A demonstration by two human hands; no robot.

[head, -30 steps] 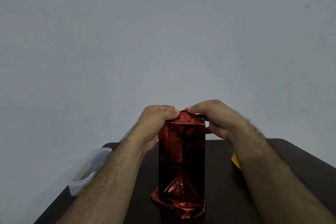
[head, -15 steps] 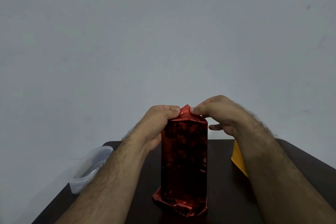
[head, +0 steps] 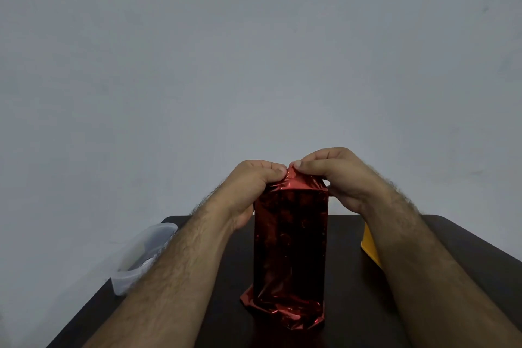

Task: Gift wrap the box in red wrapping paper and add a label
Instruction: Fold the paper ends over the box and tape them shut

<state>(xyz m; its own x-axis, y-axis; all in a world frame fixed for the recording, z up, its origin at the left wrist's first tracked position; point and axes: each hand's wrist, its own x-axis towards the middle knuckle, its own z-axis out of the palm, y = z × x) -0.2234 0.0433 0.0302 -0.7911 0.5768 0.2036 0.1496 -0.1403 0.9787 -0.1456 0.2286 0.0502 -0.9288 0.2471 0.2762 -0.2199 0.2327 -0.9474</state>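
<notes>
Both hands, left hand [head: 254, 178] and right hand [head: 336, 175], pinch the red wrapping paper [head: 296, 182] atop the upright box [head: 291, 243] on the bench [head: 353, 291]; a hard pull may tear the foil

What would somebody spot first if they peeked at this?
A tall box in shiny red wrapping paper stands upright mid-table. The left hand and right hand pinch the paper together at its top. A clear tub sits at the table's left edge.
</notes>
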